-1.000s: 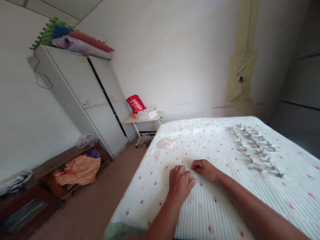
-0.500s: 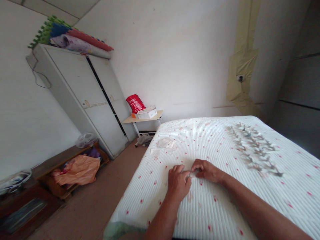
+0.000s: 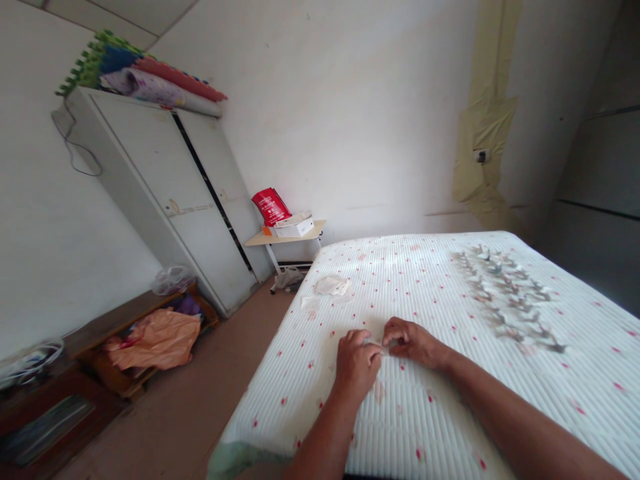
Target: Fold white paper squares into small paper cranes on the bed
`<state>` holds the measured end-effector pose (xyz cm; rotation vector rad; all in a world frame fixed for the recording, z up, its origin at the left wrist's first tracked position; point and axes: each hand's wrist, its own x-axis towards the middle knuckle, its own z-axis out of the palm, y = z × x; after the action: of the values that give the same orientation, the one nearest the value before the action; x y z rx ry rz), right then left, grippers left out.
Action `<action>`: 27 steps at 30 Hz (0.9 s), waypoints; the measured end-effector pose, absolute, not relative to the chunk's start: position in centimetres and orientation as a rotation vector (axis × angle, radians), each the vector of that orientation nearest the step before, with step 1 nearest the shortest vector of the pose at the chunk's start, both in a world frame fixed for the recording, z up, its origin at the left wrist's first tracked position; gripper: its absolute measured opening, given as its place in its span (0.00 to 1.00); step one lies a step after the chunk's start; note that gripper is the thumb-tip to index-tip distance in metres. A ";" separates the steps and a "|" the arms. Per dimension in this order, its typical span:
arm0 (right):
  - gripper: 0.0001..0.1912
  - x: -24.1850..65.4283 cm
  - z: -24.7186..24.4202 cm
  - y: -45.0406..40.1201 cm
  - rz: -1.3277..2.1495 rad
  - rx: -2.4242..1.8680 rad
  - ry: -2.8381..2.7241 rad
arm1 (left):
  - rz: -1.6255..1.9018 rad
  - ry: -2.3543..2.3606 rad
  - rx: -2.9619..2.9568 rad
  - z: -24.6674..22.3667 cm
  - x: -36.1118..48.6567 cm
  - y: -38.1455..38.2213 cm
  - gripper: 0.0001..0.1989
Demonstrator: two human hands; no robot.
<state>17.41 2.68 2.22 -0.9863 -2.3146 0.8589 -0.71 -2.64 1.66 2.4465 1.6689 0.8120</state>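
My left hand [image 3: 356,365] rests low over the bed, its fingers bent and its thumb pinching toward the right. Close against it, my right hand [image 3: 411,340] has thumb and fingertips curled together. Between the two sets of fingertips is a small pale piece of paper [image 3: 385,351], mostly hidden by the fingers. To the right, several small grey-white folded paper cranes [image 3: 507,293] stand in rows on the quilted cover. Beyond my left hand lie a pile of thin pale papers [image 3: 332,287] and a flat strip.
The bed [image 3: 400,427] has a white ribbed cover with red spots. A small table [image 3: 255,239] with a red bag [image 3: 271,207] and a white box [image 3: 295,228] stands behind it. At left are a grey cabinet [image 3: 175,193] and a low wooden unit holding an orange bag [image 3: 155,339].
Both hands stay in nearly the same place, with only slight finger shifts around the small paper. The cranes and the paper pile have not moved.
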 end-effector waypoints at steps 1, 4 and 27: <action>0.08 17.4 2.2 2.7 0.859 -0.977 -2.314 | 0.817 1.666 2.444 1.6 -0.7 -2.6 0.09; 0.06 17.4 2.0 2.8 0.869 -0.945 -2.315 | 0.826 1.658 2.432 1.5 -0.7 -2.5 0.08; 0.07 15.8 2.6 2.0 0.597 -1.262 -2.399 | 0.820 1.622 2.415 1.6 -0.9 -2.7 0.11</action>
<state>15.83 2.05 2.61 -1.2622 -2.3988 0.5967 -0.88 -2.72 1.63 2.4151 1.6223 0.8195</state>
